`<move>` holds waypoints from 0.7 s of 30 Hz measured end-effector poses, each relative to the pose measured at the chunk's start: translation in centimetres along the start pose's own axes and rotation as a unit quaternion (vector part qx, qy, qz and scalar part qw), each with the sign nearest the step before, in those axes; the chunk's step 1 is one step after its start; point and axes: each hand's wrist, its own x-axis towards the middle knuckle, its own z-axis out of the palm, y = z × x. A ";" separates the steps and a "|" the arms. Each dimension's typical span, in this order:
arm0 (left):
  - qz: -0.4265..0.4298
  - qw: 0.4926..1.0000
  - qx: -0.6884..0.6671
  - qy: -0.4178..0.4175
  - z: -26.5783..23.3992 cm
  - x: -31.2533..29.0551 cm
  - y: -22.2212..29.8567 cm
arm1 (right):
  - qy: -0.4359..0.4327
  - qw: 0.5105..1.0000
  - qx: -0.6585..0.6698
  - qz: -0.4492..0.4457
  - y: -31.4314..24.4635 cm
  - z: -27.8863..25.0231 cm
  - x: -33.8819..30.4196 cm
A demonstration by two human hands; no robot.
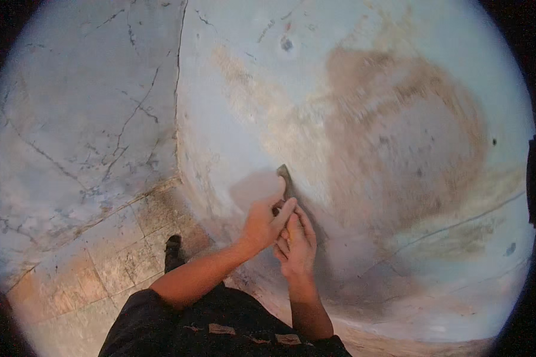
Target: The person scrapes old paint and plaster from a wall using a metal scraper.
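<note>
In front of a pale, patchy wall (232,128), my two hands come together. My left hand (263,225) is closed, fingers bent round the lower part of a narrow grey-brown tool (284,174). Its upper end widens into a small rounded head close to the wall; the exact kind does not show. My right hand (299,249) meets the left one just below the tool, its fingers curled and pressed together. A small yellowish spot shows among those fingers, but what they hold is hidden. Shadows of the hands fall on the wall.
A large rough brown patch (357,137) covers the wall on the right. To the left, a cracked grey-blue wall (95,113) meets it at a corner. Stained floor tiles (107,268) lie below, with my dark shoe (173,243) near the corner.
</note>
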 end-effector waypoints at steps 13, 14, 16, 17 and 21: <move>-0.017 0.998 -0.005 -0.056 8.8 -8.5 0.8 | 0.017 0.997 -0.007 -0.081 0.7 -8.5 -8.4; -0.003 0.999 -0.003 -0.052 8.5 -8.4 0.7 | 0.014 0.997 -0.008 -0.079 0.8 -8.3 -8.2; 0.008 0.999 -0.001 -0.045 8.1 -8.0 0.6 | 0.007 0.998 -0.011 -0.063 1.0 -8.0 -7.5; -0.010 0.999 -0.017 -0.043 7.8 -7.6 0.6 | 0.006 0.998 -0.012 -0.061 1.0 -7.6 -7.2; 0.005 1.000 -0.030 0.000 6.5 -5.6 -0.2 | -0.012 0.998 -0.003 -0.069 0.7 -5.7 -5.0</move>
